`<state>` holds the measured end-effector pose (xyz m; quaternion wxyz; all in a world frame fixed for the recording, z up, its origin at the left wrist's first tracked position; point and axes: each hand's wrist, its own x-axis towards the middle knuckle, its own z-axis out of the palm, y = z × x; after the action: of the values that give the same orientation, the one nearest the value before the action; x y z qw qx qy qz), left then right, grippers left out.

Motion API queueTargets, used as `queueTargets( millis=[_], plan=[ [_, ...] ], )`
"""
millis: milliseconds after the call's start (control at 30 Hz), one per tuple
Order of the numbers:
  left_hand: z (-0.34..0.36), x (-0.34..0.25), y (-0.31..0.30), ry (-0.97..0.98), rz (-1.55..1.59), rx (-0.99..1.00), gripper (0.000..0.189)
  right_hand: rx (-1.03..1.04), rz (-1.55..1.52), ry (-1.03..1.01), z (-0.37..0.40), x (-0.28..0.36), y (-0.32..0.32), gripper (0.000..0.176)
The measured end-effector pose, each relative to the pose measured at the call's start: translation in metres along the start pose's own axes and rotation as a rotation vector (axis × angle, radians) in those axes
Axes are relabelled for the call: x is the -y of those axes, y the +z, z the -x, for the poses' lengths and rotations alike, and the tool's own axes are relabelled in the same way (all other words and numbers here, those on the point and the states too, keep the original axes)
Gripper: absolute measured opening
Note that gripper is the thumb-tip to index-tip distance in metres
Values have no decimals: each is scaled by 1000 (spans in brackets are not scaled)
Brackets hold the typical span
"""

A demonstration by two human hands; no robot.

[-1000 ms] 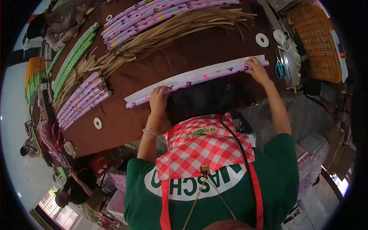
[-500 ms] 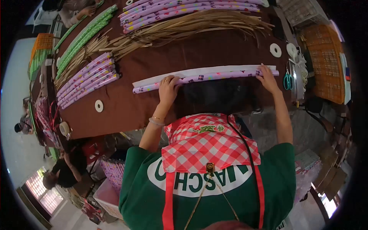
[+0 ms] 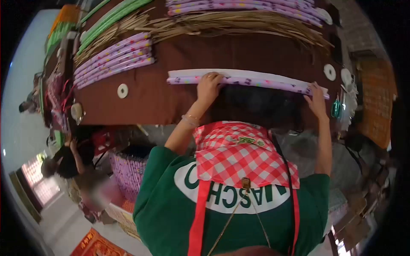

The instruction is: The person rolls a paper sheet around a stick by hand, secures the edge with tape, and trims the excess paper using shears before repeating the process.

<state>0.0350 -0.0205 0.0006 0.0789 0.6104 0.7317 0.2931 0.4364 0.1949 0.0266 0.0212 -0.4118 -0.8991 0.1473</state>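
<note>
A long thin roll of purple patterned wrapping paper (image 3: 252, 82) lies across the brown-covered table, directly before me. Along its far side shows a white strip of its sheet (image 3: 247, 74). My left hand (image 3: 209, 87) is on the roll left of its middle, fingers curled over the top. Near the roll's right end, my right hand (image 3: 317, 101) has its fingers closed around it, the thumb on the near side. Beneath the roll, a dark, shiny patch (image 3: 256, 102) covers part of the table between my hands.
Finished-looking purple rolls (image 3: 115, 59) lie at the left, green rolls (image 3: 111, 25) behind them. Brown flat strips (image 3: 239, 23) cross the table's far side. White tape rolls (image 3: 122, 91) (image 3: 329, 72) and teal-handled scissors (image 3: 336, 109) lie nearby. Another person (image 3: 70, 160) is at lower left.
My view has turned, so the table and its things sit further right in it. Both hands stay on the purple roll, and the white strip beyond it looks a little narrower.
</note>
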Motion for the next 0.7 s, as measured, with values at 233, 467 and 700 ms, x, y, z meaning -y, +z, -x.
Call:
queueTargets(
  millis=[233, 467, 700],
  plan=[
    [-3, -3, -4, 61, -54, 32, 35, -340, -19, 213, -18, -45, -24, 31],
    [-3, -3, -5, 62, -116, 97, 38, -268, 51, 293, -49, -119, -23, 40],
    [-3, -14, -10, 44, -109, 93, 41, -222, 102, 387, -58, -122, -7, 31]
  ],
)
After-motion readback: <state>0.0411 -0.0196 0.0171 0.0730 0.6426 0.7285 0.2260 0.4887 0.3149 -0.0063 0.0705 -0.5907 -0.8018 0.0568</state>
